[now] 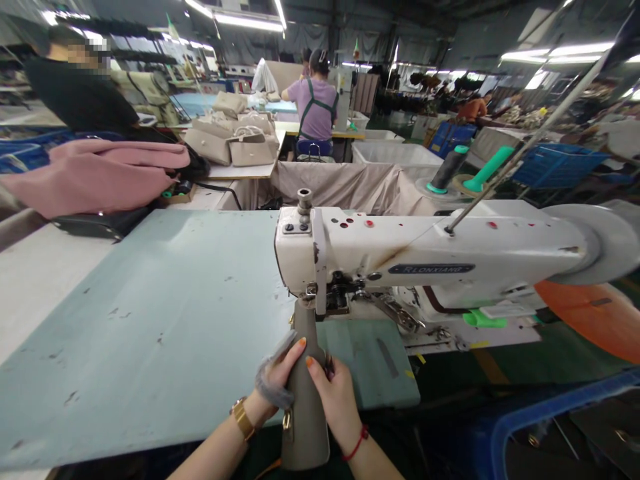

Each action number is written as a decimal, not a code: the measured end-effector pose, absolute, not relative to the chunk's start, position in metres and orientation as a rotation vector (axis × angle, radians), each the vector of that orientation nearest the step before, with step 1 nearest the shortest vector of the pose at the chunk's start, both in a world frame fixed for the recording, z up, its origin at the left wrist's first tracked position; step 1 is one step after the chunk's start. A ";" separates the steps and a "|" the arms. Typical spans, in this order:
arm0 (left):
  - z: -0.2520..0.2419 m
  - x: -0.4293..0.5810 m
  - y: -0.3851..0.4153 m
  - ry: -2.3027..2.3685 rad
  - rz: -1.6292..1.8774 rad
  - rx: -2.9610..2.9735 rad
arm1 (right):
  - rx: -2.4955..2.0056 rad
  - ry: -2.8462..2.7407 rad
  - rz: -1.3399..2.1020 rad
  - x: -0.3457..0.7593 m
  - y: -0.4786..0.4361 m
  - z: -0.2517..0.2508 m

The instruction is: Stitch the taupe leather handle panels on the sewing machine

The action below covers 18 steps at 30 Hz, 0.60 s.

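A grey-brown handbag (306, 407), seen narrow side on with gold-coloured fittings, reaches from the front edge of the table up to the sewing machine (370, 247). Its far end lies under the machine's needle area, where the exact contact is hard to make out. My left hand (280, 373) grips the bag's left side, thumb on top; a fuzzy grey band (273, 383) wraps round that hand. From the right, my right hand (336, 393) holds the same bag, its thumb pressed on the surface. The fingers beneath are partly hidden on both hands.
A pale blue-green tabletop (200, 300) spreads left of the machine. Pink material (100, 173) and a black bag (100, 223) lie at far left. Beige bags (250, 143) are piled ahead. A blue bin (500, 433) stands at lower right. Co-workers (317, 107) sit beyond.
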<state>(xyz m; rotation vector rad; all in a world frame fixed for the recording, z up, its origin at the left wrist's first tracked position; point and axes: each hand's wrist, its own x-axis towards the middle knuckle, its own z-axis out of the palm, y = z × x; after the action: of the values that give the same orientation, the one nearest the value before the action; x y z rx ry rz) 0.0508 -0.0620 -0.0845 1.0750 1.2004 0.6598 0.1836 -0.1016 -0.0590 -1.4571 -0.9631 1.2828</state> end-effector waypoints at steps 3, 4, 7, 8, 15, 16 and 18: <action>-0.068 0.056 -0.062 1.191 0.703 0.791 | -1.442 -0.969 1.268 0.183 -0.101 -0.055; -0.065 0.056 -0.062 1.170 0.693 0.753 | -1.446 -0.985 1.259 0.183 -0.101 -0.054; -0.066 0.054 -0.062 1.116 0.666 0.680 | -1.473 -1.034 1.228 0.184 -0.100 -0.052; -0.067 0.054 -0.062 1.109 0.667 0.663 | -1.485 -1.043 1.217 0.185 -0.100 -0.051; -0.068 0.052 -0.060 1.111 0.711 0.686 | -1.516 -1.047 1.214 0.183 -0.099 -0.055; -0.068 0.052 -0.059 1.108 0.720 0.694 | -1.520 -1.045 1.214 0.183 -0.099 -0.056; -0.067 0.051 -0.057 1.096 0.743 0.704 | -1.513 -1.039 1.228 0.183 -0.097 -0.058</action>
<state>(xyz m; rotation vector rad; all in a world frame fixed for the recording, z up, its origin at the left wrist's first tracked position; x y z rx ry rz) 0.0505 -0.0570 -0.0666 0.7044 1.0959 0.7430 0.1825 -0.0970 -0.0575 -1.5129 -1.0393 1.2282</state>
